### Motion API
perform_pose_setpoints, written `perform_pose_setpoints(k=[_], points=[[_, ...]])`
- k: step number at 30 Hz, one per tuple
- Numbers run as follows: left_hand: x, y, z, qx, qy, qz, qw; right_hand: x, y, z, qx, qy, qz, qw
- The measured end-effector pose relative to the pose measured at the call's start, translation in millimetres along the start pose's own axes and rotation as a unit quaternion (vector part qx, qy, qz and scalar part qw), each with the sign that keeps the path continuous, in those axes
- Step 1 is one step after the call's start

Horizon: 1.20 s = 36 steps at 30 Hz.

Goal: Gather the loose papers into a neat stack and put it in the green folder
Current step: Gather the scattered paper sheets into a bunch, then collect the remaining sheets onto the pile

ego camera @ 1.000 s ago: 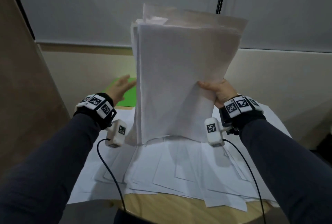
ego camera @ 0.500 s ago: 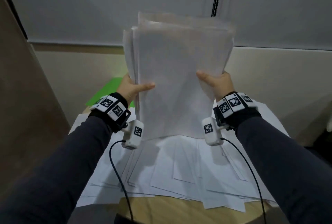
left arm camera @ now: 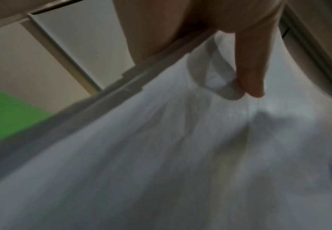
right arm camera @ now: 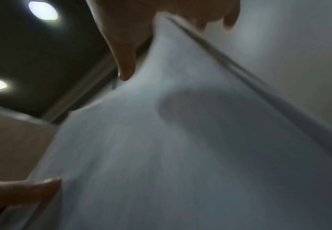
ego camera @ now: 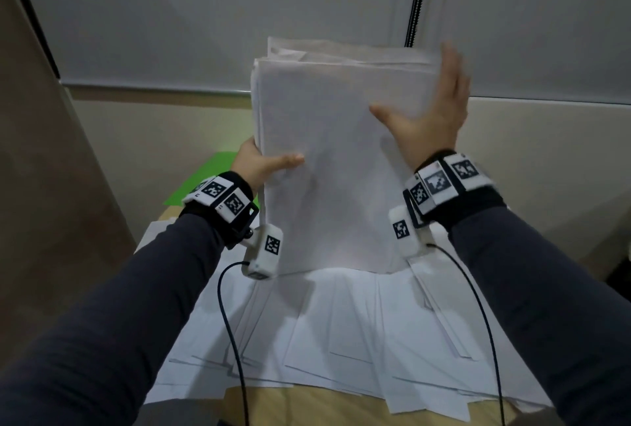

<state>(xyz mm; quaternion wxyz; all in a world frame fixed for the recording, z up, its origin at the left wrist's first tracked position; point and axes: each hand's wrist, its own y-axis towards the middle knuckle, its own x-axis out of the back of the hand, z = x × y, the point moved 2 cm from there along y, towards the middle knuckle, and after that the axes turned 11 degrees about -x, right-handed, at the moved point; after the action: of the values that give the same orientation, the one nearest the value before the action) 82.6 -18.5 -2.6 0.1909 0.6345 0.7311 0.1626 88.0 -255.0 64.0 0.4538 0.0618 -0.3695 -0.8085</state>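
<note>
Overhead, ceiling lights (right arm camera: 42, 10); loose sheets (ego camera: 341, 340) across tan table (ego camera: 307, 405), left hand (ego camera: 259, 162) gripping stack (ego camera: 334, 166), right hand (ego camera: 433, 111) seemingly spread.

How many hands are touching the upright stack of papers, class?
2: the left hand grips the paper stack's left edge; the right hand lies flat against its right side.

Likely office, roller blind (ego camera: 205, 9), wooden desk (ego camera: 307, 408)

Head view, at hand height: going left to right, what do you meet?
Green folder → left hand, gripping the stack's left edge → upright paper stack → right hand, fingers straight against the stack's right edge.
</note>
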Motion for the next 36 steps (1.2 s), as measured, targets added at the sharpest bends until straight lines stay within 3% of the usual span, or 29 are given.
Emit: perform_pose_setpoints(k=[3,5,8,10,12,15,17,19,20,22,24,25,28,31,34,36], points=[[1,4,2,0.013,-0.01,-0.019,1.0,3,5,50,0.13,-0.186,-0.026,0.974],[0,4,0,0.014,-0.009,-0.014,1.0,-12,12,73,0.161,-0.282,0.067,0.944],[1,1,-2,0.016,-0.012,-0.013,1.0,-38,12,90,0.187,-0.308,0.221,0.906],[5,0,1,0.022,-0.016,-0.01,1.0,-47,3,93,0.228,-0.301,0.256,0.89],[9,-1,8,0.028,-0.011,-0.02,0.999,-47,-2,86,0.241,-0.289,0.248,0.893],[11,0,11,0.017,0.016,-0.051,0.998,-26,10,52,0.175,-0.262,0.167,0.934],[12,5,10,0.015,0.03,-0.072,0.997,-4,26,4,0.068,-0.237,0.114,0.963],[11,13,10,0.029,0.047,-0.099,0.994,21,39,-58,-0.078,-0.228,0.086,0.967],[8,16,11,0.042,0.06,-0.112,0.991,35,41,-89,-0.156,-0.25,0.095,0.951],[-3,19,17,0.081,0.077,-0.118,0.987,65,33,-146,-0.281,-0.355,0.196,0.87],[-16,17,33,0.153,0.099,-0.094,0.979,88,9,-186,-0.339,-0.444,0.306,0.771],[-21,15,44,0.196,0.139,-0.072,0.968,96,-3,-202,-0.363,-0.448,0.33,0.748],[-27,3,72,0.3,0.28,-0.01,0.912,105,-28,-233,-0.424,-0.407,0.317,0.744],[-25,-3,94,0.334,0.348,0.031,0.875,105,-28,-232,-0.422,-0.419,0.329,0.733],[-21,-7,105,0.353,0.386,0.04,0.852,106,-23,-212,-0.366,-0.495,0.337,0.712],[-22,-6,105,0.353,0.39,0.041,0.849,104,-22,-215,-0.367,-0.507,0.349,0.698]])
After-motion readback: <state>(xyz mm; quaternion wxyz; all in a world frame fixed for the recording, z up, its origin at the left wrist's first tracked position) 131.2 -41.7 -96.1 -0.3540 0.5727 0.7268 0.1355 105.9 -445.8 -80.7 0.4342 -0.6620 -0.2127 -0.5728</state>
